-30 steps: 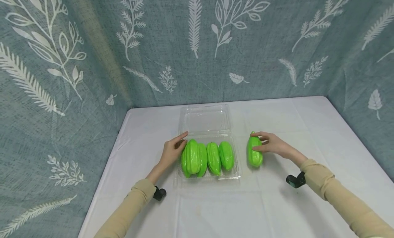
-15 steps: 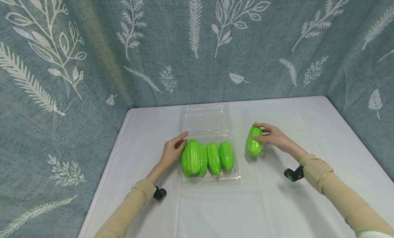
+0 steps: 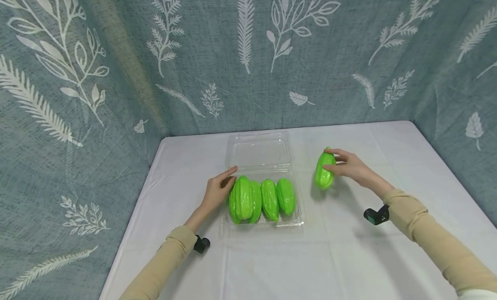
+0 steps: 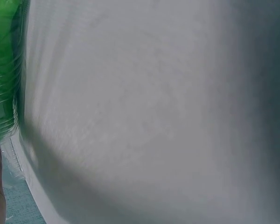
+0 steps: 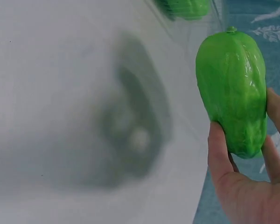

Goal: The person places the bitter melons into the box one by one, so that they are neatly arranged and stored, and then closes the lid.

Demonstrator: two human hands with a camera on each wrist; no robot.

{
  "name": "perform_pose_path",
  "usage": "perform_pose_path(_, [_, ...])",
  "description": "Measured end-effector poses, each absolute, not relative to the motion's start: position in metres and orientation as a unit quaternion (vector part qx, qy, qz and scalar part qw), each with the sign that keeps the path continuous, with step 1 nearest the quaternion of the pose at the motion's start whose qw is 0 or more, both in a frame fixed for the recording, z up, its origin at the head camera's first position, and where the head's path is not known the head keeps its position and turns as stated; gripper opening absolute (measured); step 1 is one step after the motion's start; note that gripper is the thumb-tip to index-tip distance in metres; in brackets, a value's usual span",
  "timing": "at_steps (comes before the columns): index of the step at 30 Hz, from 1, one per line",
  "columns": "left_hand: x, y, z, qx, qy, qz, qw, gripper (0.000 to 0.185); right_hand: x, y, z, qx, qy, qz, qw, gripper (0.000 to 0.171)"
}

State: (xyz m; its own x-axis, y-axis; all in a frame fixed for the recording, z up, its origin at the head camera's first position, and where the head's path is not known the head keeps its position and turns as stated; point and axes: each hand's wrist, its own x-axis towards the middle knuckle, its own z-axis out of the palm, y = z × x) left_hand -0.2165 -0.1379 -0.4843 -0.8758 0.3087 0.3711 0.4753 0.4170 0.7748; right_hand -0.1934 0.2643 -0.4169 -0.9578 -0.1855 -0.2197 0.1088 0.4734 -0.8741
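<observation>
**Right of the tray, one green fruit up off the table in my grip**

Nearest me, my two sleeved forearms angle in over the white table [image 3: 272, 265]. A little further out, the clear plastic tray [image 3: 299, 213] sits between my hands, its hinged lid [image 3: 260, 151] folded flat toward the far side. Four green fruits [image 3: 262, 198] lie in it side by side, each with its long axis running away from me; they crowd the left and middle, so the free room appears to be along the tray's right wall.

My left hand [image 3: 217, 190] rests at the tray's left edge, fingers fairly straight and touching the rim beside the leftmost fruit, gripping nothing.

Further out and to the right, my right hand [image 3: 351, 166] holds the fifth green fruit [image 3: 324, 170] clear of the table, thumb on one side and fingers curled round the other. It hangs nearly upright, stem tip up, leaning slightly. It lies just right of the tray, apart from it, on the side where the gap is. My right hand is the nearer one; the left is across the tray. The fruit's axis roughly matches the row already.
</observation>
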Motion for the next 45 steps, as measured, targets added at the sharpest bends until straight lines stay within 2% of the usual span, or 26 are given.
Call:
perform_pose_path(23, [-0.217, -0.139, -0.483, -0.228, -0.846, -0.476, 0.082, 0.033, -0.191, 0.238, -0.403, -0.065, 0.821, -0.551, 0.137, 0.066])
perform_pose_path(30, [-0.198, -0.131, -0.453, -0.22, -0.844, -0.486, 0.064, 0.034, -0.19, 0.226, -0.399, -0.088, 0.811, -0.56, 0.143, 0.065])
perform_pose_path(45, [-0.196, -0.13, -0.452, -0.229, -0.837, -0.492, 0.068, 0.034, -0.179, 0.199, -0.391, -0.123, 0.797, -0.57, 0.159, 0.062])
